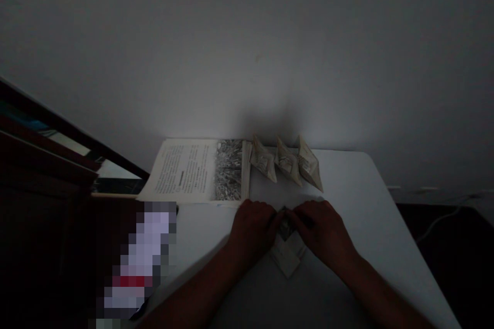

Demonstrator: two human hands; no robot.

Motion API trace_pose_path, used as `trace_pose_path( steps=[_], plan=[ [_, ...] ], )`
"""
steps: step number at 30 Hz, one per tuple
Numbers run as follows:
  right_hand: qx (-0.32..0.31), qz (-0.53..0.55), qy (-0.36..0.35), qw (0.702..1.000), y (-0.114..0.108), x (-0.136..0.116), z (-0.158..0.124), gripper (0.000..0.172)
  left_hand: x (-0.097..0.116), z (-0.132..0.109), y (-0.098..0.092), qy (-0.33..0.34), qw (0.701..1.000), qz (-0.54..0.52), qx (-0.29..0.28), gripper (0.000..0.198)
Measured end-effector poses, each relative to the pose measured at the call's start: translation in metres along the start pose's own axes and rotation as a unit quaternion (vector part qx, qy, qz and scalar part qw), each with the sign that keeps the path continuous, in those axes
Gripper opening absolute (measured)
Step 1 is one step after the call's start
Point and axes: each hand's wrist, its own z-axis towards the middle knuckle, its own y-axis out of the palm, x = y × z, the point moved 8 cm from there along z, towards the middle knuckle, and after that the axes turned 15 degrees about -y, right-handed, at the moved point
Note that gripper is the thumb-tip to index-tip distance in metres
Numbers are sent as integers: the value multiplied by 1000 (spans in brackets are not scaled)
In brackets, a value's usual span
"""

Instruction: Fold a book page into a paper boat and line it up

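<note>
Here's the left hand (255,221) and the right hand (319,223), both with fingers curled in, pinching the folded paper (288,259) right between them! Just beyond the hands, three paper boats (287,163); past the left hand, an open book (193,169) on the worktop (351,185).

A folded sheet of printed paper (288,262) is lying on the white tabletop (347,180), its pale lower corner pointing toward the viewer. Its darker upper section is forming a small diamond.
</note>
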Motion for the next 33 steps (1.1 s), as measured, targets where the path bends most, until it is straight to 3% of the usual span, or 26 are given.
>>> trace_pose_path(
  steps=[5,12,15,21,27,33],
  plan=[
    [-5,37,16,999,1,4,-1,21,-3,-2,-4,-23,999,-33,-17,24],
    [19,56,17,998,-11,6,-2,22,-10,-8,-23,-27,989,-143,8,19],
    [19,86,15,996,-19,5,-3,21,-8,-8,-33,-12,984,-173,-27,19],
    [-42,105,-41,993,-40,-11,-8,18,17,-30,-53,108,972,-165,-130,27],
    [-63,64,-172,981,-41,-29,-29,23,12,-51,-35,121,981,-66,-134,17],
    [-28,25,-223,974,-26,-24,-40,19,7,-50,-25,127,984,-53,-112,12]
  ],
)
